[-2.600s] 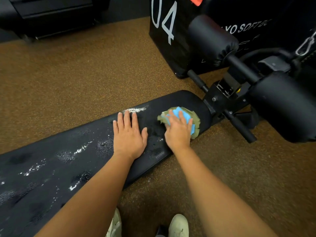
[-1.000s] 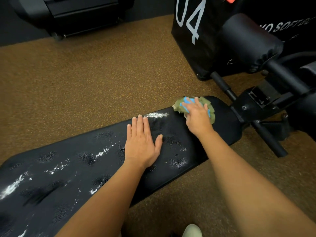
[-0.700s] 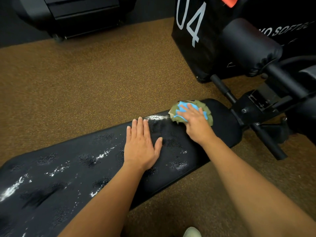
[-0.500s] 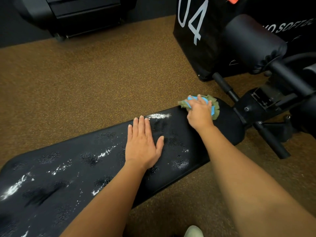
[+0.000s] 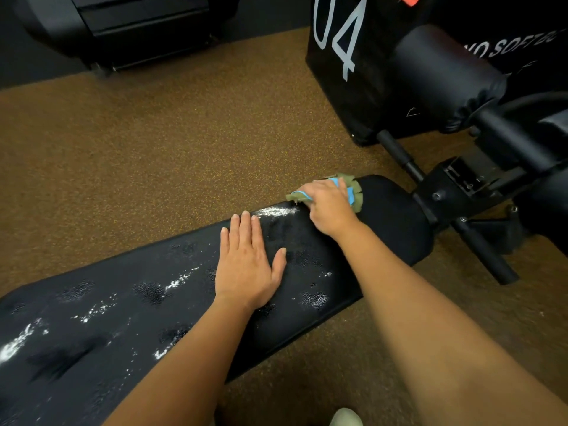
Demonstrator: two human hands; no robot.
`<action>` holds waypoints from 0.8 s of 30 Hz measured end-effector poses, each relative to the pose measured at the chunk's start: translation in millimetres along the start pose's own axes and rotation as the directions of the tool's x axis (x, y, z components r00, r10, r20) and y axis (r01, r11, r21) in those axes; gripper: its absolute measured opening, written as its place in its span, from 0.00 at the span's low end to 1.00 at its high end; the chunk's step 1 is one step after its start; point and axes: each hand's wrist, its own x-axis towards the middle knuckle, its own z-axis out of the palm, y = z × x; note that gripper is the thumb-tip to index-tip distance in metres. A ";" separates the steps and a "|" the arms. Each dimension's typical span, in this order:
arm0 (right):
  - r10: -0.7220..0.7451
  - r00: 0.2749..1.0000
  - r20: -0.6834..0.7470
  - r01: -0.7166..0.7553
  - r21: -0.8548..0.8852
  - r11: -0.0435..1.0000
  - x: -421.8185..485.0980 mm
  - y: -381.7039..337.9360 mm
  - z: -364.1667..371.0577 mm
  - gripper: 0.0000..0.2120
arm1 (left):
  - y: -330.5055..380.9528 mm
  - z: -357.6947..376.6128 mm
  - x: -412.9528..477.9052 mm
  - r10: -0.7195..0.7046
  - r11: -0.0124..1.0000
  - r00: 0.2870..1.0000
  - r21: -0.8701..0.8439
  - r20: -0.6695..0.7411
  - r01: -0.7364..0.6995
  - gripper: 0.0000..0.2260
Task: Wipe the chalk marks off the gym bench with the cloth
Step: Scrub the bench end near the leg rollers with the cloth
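Observation:
A long black padded gym bench [image 5: 390, 229] runs from the lower left to the right. White chalk marks [image 5: 276, 212] streak its far edge, and more chalk smears [image 5: 178, 282] lie toward the left end. My right hand [image 5: 330, 207] presses a green and blue cloth [image 5: 353, 192] onto the far edge of the pad, just right of the chalk streak. Most of the cloth is hidden under that hand. My left hand [image 5: 249, 265] lies flat on the pad, fingers together, holding nothing.
Black foam rollers [image 5: 442, 78] and the metal frame [image 5: 461, 186] of the bench stand at the right. A black soft box marked 04 [image 5: 341, 50] sits behind them. Brown speckled flooring [image 5: 138, 167] surrounds the bench, with dark equipment [image 5: 129, 29] at the top left.
My right hand has slid the cloth up to the far edge of the pad, close to the chalk streak. My left hand has stayed flat in place.

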 end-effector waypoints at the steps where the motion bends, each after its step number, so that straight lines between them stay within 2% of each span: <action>1: -0.027 1.000 -0.002 0.027 0.005 1.000 -0.6 5.6 -2.6 0.15 | -0.4 -0.1 0.0 0.002 1.000 1.000 0.002 0.005 -0.002 0.38; 3: 0.024 0.999 -0.037 -0.025 -0.022 0.999 1.1 24.4 -10.1 0.15 | -1.0 0.1 -0.1 0.005 1.000 1.000 0.001 0.008 -0.005 0.37; 5: 0.173 0.982 -0.081 -0.178 -0.058 0.982 3.1 37.6 -15.7 0.13 | -1.1 0.6 -0.6 0.007 1.000 1.000 0.004 0.008 -0.007 0.37; 7: 0.255 0.963 -0.091 -0.261 -0.053 0.964 5.5 32.9 -14.2 0.09 | -0.9 1.1 -0.6 0.004 1.000 1.000 0.005 0.007 -0.004 0.37; 9: 0.187 0.980 -0.062 -0.189 -0.027 0.982 3.8 17.3 -7.9 0.11 | -0.2 1.1 0.0 0.002 1.000 1.000 0.008 0.002 -0.002 0.37; 11: 0.045 0.999 0.000 -0.045 0.024 0.999 -1.9 11.3 -2.1 0.14 | 0.1 0.9 0.4 0.000 1.000 1.000 0.009 0.004 0.000 0.38; 13: -0.042 0.999 -0.012 0.043 0.059 0.997 -5.8 21.0 -5.1 0.15 | -0.3 0.2 0.1 0.001 1.000 1.000 0.002 -0.002 -0.001 0.38; 15: -0.015 0.999 -0.044 0.015 -0.014 1.000 -1.8 37.9 -14.1 0.12 | -0.9 -0.1 -0.1 0.006 1.000 1.000 -0.002 -0.002 -0.006 0.37; 17: 0.129 0.991 -0.045 -0.134 -0.137 0.981 7.5 44.9 -23.5 0.05 | -1.2 0.1 -0.5 0.010 1.000 1.000 0.000 0.003 -0.010 0.37; 19: 0.236 0.972 0.001 -0.229 -0.245 0.942 17.7 33.6 -24.6 0.05 | -0.6 -0.2 -0.6 0.010 1.000 1.000 0.005 0.005 -0.010 0.37; 21: 0.208 0.975 0.074 -0.180 -0.282 0.942 25.9 9.1 -16.6 0.07 | -0.7 -0.8 -0.2 0.006 1.000 1.000 0.011 0.006 -0.006 0.37; 24: 0.044 0.989 0.140 -0.013 -0.209 0.978 26.6 -20.4 -0.2 0.09 | -0.6 -0.4 0.1 0.009 1.000 1.000 0.023 0.006 -0.009 0.37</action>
